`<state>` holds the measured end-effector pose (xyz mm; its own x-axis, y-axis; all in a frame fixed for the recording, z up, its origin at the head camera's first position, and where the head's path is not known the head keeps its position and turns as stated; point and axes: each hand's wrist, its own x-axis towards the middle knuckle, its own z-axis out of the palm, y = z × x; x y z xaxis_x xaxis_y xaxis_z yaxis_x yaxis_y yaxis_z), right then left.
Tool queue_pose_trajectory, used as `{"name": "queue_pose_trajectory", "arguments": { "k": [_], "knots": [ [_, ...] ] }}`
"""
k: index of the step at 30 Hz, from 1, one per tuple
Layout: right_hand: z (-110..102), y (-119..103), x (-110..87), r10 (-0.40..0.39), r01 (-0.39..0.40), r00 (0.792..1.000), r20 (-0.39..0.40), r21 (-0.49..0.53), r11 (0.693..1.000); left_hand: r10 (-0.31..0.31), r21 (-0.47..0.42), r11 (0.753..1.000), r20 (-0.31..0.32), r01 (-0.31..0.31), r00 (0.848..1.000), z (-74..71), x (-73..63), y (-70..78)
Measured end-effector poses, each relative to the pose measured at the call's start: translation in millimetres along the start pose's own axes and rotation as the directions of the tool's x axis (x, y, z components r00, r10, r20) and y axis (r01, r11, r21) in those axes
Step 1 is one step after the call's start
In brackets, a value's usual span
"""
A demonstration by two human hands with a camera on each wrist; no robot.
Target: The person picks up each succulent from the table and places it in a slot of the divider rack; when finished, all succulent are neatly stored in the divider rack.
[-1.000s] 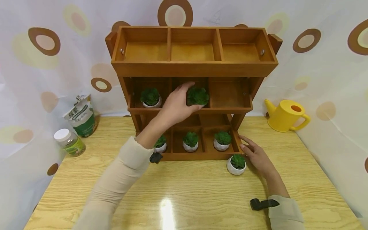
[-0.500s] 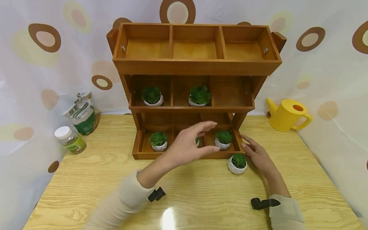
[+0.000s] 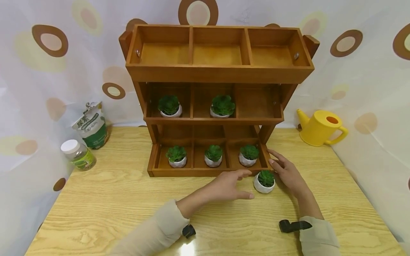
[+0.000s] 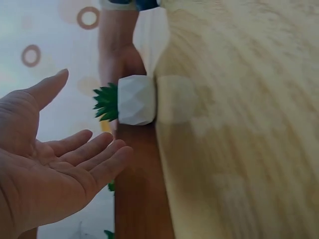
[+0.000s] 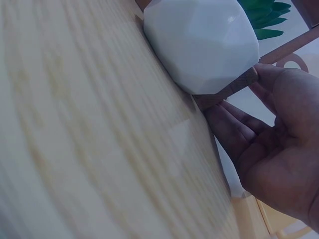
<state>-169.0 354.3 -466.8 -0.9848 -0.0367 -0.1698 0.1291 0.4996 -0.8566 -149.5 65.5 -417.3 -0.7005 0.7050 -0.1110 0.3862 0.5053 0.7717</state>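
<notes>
My left hand (image 3: 225, 186) is apart from everything, its thumb and fingers spread toward a potted succulent (image 3: 264, 182) on the table. In the left wrist view that plant's white faceted pot (image 4: 136, 99) stands just beyond the fingertips. My right hand (image 3: 287, 175) grips the front right corner of the wooden shelf (image 3: 205, 172), thumb and fingers on either side of the wood in the right wrist view. The bottom tier bears a succulent in each compartment: left (image 3: 177, 156), middle (image 3: 213, 155) and right (image 3: 248, 155). Two more, left (image 3: 170, 106) and middle (image 3: 222, 106), sit on the middle tier.
A yellow watering can (image 3: 321, 128) stands right of the shelf. At left are a white-capped jar (image 3: 78, 155) and a green and white pouch (image 3: 93, 126). The wooden table (image 3: 105, 199) extends in front, and a patterned cloth hangs behind.
My left hand has let go of the succulent in the middle tier's middle compartment and come down toward the one on the table. The right hand stays at the shelf corner.
</notes>
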Motion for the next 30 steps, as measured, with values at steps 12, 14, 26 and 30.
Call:
{"name": "queue_pose_trajectory", "arguments": {
  "k": [12, 14, 26, 30],
  "knots": [
    [0, 0, 0.9, -0.021, 0.021, 1.0, 0.004, -0.004, 1.0, -0.023, 0.051, 0.998, -0.002, 0.023, 1.0, 19.9, 30.4, -8.3],
    [0, 1, 1.6, -0.019, 0.019, 1.0, 0.002, -0.002, 1.0, -0.02, 0.065, 0.998, -0.004, 0.021, 1.0, 21.5, 34.5, -7.8],
    [0, 4, 2.4, -0.044, 0.044, 0.999, 0.0, 0.01, 0.999, -0.027, 0.081, 0.996, 0.011, 0.026, 1.0, 27.5, 48.7, -1.3],
    [-1, 3, 1.6, -0.047, 0.047, 0.999, 0.001, 0.01, 0.999, -0.048, 0.071, 0.996, 0.014, 0.046, 0.999, 30.2, 51.1, 1.3]
  ]
}}
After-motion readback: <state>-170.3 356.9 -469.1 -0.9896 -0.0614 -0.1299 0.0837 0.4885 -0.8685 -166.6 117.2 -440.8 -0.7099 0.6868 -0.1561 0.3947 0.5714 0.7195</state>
